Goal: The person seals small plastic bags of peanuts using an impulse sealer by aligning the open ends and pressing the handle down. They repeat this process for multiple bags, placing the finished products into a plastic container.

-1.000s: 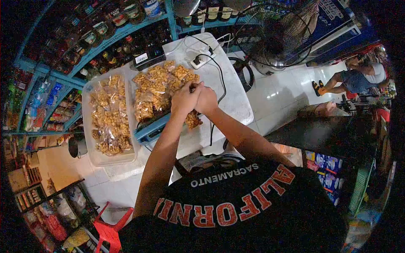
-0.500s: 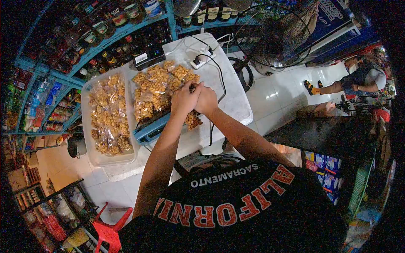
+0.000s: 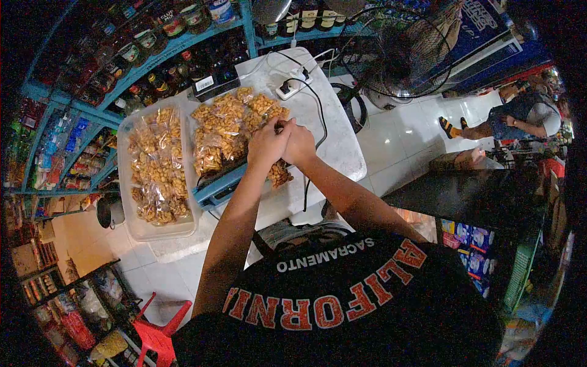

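My left hand [image 3: 268, 144] and my right hand [image 3: 299, 145] are pressed together, closed over the far end of a blue bag sealer [image 3: 220, 186]. Their fingers and the part beneath them are mostly hidden. A bag of brown, nut-like snack [image 3: 280, 175] shows just below my hands, partly covered. Clear bags of the same golden snack [image 3: 214, 125] lie in a group beyond the sealer, beside my left hand. Left of the sealer, a translucent plastic tub [image 3: 194, 227] holds several more filled bags.
The white table [image 3: 342, 153] carries a power strip [image 3: 295, 84] with black cords. A barcoded black box [image 3: 205, 84] stands at its back edge. Behind are blue shelves [image 3: 177, 46] of bottles and a fan [image 3: 394, 55]. Another person [image 3: 532, 113] sits at the right. A red chair [image 3: 160, 333] is lower left.
My hands stay pressed together in the same place over the sealer. At the right, the other person has shifted posture slightly.
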Demonstrator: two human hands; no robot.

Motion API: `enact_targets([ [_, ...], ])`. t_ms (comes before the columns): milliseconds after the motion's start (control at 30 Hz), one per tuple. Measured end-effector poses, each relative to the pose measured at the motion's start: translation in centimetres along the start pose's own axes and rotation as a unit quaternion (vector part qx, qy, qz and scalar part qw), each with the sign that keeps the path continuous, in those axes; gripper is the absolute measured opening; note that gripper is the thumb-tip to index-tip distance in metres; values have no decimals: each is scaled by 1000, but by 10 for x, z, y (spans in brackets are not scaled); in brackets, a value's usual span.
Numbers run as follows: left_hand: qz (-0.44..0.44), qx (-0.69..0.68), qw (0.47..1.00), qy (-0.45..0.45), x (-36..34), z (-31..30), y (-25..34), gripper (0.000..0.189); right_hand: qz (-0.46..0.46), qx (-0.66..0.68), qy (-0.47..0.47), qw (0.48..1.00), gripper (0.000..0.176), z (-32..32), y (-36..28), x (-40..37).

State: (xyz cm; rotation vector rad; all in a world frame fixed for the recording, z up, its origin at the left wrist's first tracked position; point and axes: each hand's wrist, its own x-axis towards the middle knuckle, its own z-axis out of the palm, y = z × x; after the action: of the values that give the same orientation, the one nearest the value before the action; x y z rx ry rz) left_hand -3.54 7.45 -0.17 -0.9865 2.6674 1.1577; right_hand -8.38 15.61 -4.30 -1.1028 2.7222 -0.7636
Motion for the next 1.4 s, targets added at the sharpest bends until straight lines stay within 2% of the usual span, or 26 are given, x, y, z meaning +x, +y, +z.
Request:
enact_targets([
  [233,17,-1,1000,18,1,2,-1,70,-4,7,12,1000,31,0,0,-1],
  [533,15,-11,1000,-4,1,0,-1,68,2,16,-8,1000,28,-3,-2,0],
  [633,9,9,1000,2,0,0,0,68,7,-38,-31,999,28,-1,-1,0],
  [700,5,10,1000,2,1,1,-1,68,-8,3,0,1000,26,-1,-2,0],
  [933,2,13,1000,8,0,0,0,68,-3,10,-6,1000,27,-3,-4,1],
  [1033,1,16,999,41,-4,2,1,66,24,-38,-30,999,25,-7,-6,-2],
  [1100,38,-47,997,43,3,12,-13,61,10,-11,-24,1000,30,-10,-8,1],
  [1133,34,-50,996,64,14,32,-32,54,46,-2,-81,996,35,-8,-6,3],
  [1167,39,-120,992,-7,6,24,-23,47,51,103,-24,993,42,12,12,2],
  [1200,74,7,977,201,21,63,-45,42,14,62,23,998,42,16,15,-1],
  [1233,43,28,963,264,6,45,-27,42,46,138,20,989,44,13,13,1],
  [1267,-45,-8,987,156,-17,8,5,43,76,212,1,974,45,14,19,3],
  [1300,-133,-63,988,48,-31,-12,24,45,-5,75,21,997,38,34,49,2],
  [1333,-96,-105,988,59,-24,-7,15,40,-72,104,3,992,38,77,16,23],
  [1367,-51,-142,987,64,-19,4,9,41,69,-21,66,995,36,106,54,28],
  [1400,-50,-97,979,173,-17,30,10,43,218,-147,136,955,35,74,17,35],
])
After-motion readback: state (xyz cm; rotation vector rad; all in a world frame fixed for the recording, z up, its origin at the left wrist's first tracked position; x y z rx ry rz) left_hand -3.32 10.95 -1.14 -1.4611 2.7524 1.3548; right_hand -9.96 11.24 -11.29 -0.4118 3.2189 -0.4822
